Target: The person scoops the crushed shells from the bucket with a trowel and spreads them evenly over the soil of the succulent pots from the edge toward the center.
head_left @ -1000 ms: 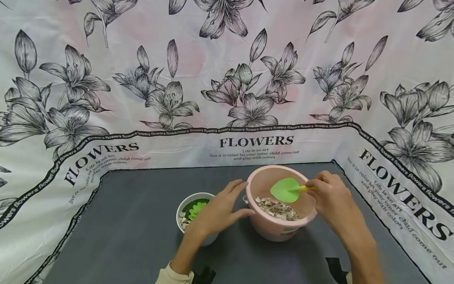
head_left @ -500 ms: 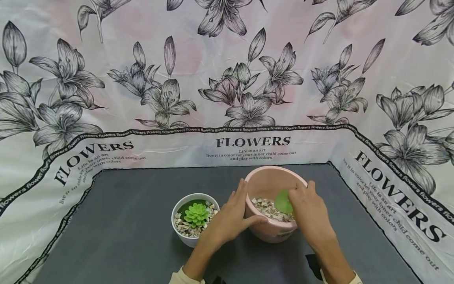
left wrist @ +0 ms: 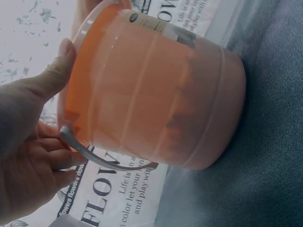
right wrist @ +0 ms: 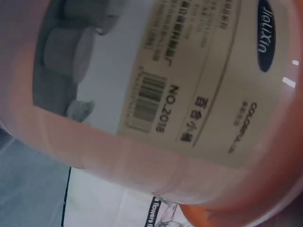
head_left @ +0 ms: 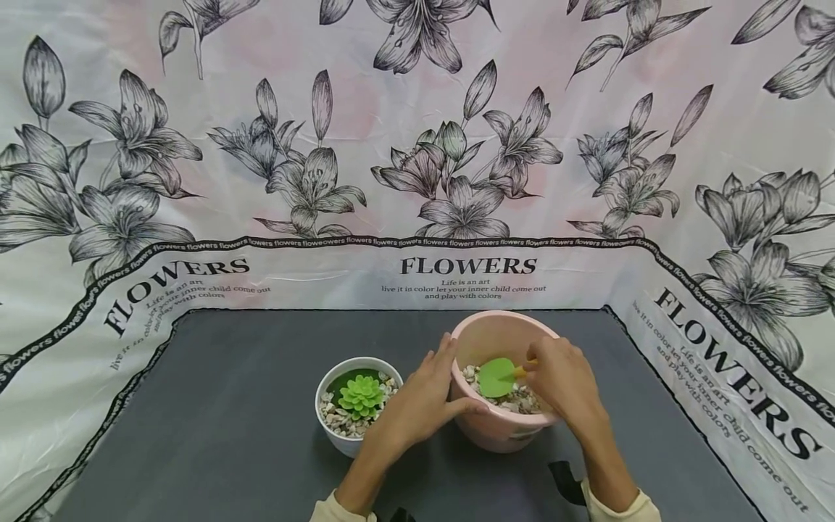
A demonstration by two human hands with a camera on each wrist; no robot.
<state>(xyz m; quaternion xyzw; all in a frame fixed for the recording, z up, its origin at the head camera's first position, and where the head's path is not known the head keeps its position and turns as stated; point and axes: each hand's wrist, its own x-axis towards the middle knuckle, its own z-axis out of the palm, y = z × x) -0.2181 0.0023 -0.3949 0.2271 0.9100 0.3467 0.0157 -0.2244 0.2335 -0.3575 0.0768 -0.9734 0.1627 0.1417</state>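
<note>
A: What is seen first, taking the biggest things before the small ones?

B: A flower-printed backdrop is hung behind and folded round both sides, so the work is closed in. A dark grey surface is laid out below it, and everything is set toward its near middle, within easy reach of both arms.

A: And on that surface?

B: A pink bucket is stood upright, with a printed label on its wall. Pale pebbles are heaped in its bottom. Just beside it, on the left, a white pot is placed, holding a green succulent ringed with the same pebbles. The two vessels are kept close, probably so that little can be spilled between them.

A: How is the bucket held?

B: It is steadied by the left hand. The thumb is hooked over the rim and the fingers are curled against the wall by the grey wire handle, so the bucket is gripped rather than merely touched. That hold seems meant to stop it sliding or tipping while the pebbles are worked.

A: And the other hand?

B: The right hand is closed round the yellow handle of a small green scoop. The handle is pinched in curled fingers, and the blade is lowered inside the bucket, lying on or just over the pebbles. Whether any are loaded on it cannot be told.
</note>
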